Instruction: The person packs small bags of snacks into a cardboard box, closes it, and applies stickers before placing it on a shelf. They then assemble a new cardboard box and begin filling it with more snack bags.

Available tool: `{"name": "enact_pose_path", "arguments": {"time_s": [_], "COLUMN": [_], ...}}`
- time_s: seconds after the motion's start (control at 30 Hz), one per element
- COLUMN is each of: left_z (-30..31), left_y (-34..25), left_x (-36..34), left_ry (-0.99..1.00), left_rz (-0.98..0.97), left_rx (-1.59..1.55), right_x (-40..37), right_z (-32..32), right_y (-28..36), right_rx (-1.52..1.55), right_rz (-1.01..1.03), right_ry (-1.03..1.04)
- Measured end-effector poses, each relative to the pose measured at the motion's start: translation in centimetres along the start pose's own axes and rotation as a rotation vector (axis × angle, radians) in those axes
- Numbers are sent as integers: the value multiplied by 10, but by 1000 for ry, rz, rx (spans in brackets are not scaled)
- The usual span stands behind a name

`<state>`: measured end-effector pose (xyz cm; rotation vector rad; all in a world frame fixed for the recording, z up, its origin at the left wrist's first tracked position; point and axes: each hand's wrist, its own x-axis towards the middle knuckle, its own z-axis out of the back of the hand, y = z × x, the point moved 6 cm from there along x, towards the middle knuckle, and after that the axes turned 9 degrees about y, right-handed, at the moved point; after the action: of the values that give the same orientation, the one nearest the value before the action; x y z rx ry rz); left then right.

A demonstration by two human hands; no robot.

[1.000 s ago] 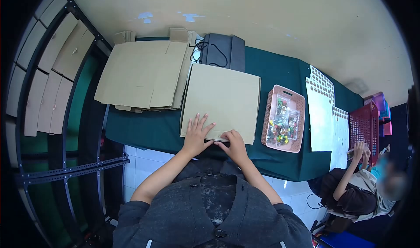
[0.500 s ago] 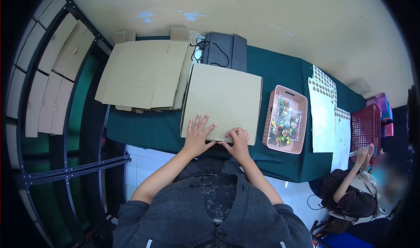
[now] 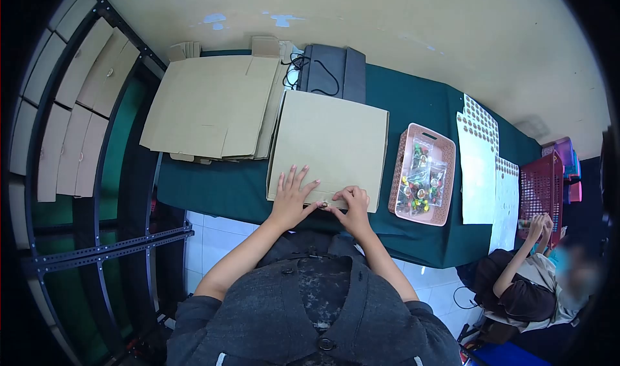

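A closed, flat cardboard box (image 3: 332, 140) lies in front of me at the table's near edge. My left hand (image 3: 292, 201) rests on its lid with the fingers spread flat, thumb reaching to the front edge. On the other side, my right hand (image 3: 352, 209) has bent fingers on the lid and its thumb at the front edge, gripping the box there. Between the two thumb tips shows a small, dark round piece (image 3: 322, 205), apparently a sticker; its details are too small to make out.
Flattened cardboard boxes (image 3: 200, 107) are stacked to the left, a dark case (image 3: 332, 72) behind. A pink basket (image 3: 423, 219) holding bagged colourful items and sheets of round stickers (image 3: 476, 191) lie right. Shelving (image 3: 97, 253) stands left; a person (image 3: 526, 288) sits right.
Both hands stay at the box's front edge. The small round piece between my thumbs shows more clearly now. The other person's hands have shifted slightly.
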<state>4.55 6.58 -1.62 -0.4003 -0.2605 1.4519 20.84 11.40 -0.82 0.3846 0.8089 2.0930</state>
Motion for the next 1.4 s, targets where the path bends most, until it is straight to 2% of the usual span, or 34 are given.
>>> {"name": "enact_pose_path", "arguments": {"time_s": [0.17, 0.27, 0.3, 0.37, 0.4, 0.47, 0.9, 1.4], "left_z": [0, 2, 2, 0, 0, -1, -2, -29], "left_y": [0, 0, 2, 2, 1, 3, 4, 5], "left_x": [-1, -1, -2, -2, -2, -2, -4, -1], "left_ry": [-12, -17, -30, -45, -54, -64, -69, -88], "left_rz": [4, 4, 18, -15, -24, -16, -34, -69], "left_rx": [-24, -31, -20, -39, -55, -52, -34, 240], "right_x": [4, 4, 3, -4, -7, -16, -19, -30], "right_z": [1, 1, -3, -4, -9, -13, -28, -4], "right_y": [3, 8, 9, 15, 13, 21, 9, 6], "right_rx": [0, -58, -53, -54, -52, -117, -352, -362], "right_rz": [-95, -83, -62, 84, 107, 324, 473, 343], "right_ry": [111, 108, 110, -50, -46, -106, -291, -240]}}
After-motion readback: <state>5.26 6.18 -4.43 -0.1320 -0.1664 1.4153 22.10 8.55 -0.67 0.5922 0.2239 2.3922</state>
